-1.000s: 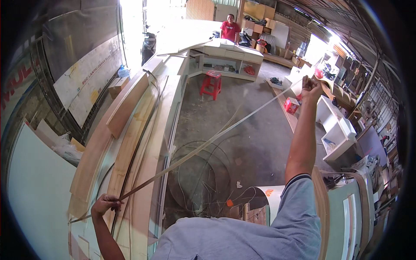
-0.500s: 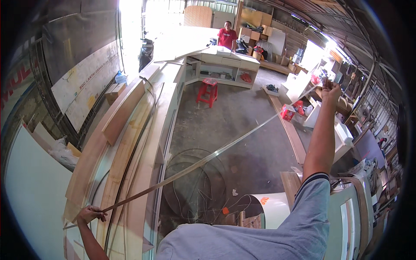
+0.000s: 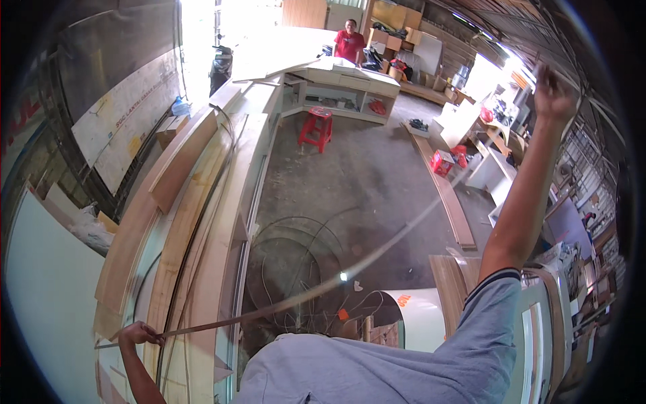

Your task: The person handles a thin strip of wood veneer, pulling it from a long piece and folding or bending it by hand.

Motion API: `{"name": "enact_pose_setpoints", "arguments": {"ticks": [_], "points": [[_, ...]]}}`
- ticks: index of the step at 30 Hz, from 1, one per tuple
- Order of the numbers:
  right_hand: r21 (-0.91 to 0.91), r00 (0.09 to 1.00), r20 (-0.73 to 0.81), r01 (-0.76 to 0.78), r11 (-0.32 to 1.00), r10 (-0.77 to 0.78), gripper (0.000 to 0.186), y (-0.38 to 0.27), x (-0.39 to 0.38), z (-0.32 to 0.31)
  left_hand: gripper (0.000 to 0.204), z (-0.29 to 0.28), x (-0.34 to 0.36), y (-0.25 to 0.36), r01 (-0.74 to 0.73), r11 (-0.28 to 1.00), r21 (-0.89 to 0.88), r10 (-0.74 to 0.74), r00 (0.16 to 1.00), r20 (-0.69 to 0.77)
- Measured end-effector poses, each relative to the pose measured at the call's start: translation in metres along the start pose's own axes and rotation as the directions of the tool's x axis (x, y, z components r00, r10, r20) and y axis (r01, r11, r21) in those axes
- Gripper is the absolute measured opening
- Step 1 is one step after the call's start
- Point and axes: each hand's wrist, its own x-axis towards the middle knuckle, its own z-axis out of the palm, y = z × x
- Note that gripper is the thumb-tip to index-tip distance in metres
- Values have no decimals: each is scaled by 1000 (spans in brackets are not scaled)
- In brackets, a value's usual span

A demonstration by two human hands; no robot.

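A long, thin, brown edging strip [image 3: 343,275] runs across the view in a sagging curve, with a bright glint near its middle. At the lower left, my left hand [image 3: 140,334] is closed, pinching the strip between thumb and fingers above the stacked boards. My right hand [image 3: 556,97] is raised high at the upper right, arm stretched out and fingers smeared by motion. The strip rises toward this hand and stays up in the air, its far part faint and blurred. Loops of a coil [image 3: 282,269] lie on the floor beneath the strip.
Long wooden boards [image 3: 188,249] lie on the cabinet run at left. A red stool [image 3: 316,129] stands on the concrete floor [image 3: 363,175]. Beyond it, a person in red [image 3: 349,46] is behind a white counter [image 3: 350,79]. A plank [image 3: 447,202] and red box [image 3: 441,162] are at right.
My right hand has moved up and to the right, with the arm stretched further. The strip has gone from nearly straight to a sagging curve. My left hand stays pinched on it.
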Motion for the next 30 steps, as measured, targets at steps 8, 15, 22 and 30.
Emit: {"name": "enact_pose_setpoints", "arguments": {"ticks": [8, 15, 22, 30], "points": [[-77, 974, 220, -45, 996, 61, 42, -14, 20, 60, 77, 180, -4, 249, -727, 663, 176, 642, 674, 366], [-201, 996, 71, 74, 977, -61, 37, 0, -10, 22, 48, 291, -32, 392, -451, 791, -414, 608, 652, 452], [-354, 966, -220, 48, 934, -133, 30, -29, -25, -89, 24, 294, 18, 384, -630, 771, -95, 635, 747, 197], [-909, 905, 329, 227, -348, -268, 34, -97, -22, -244, 19, 228, 113, 339, -658, 726, 199, 670, 742, 7]]}}
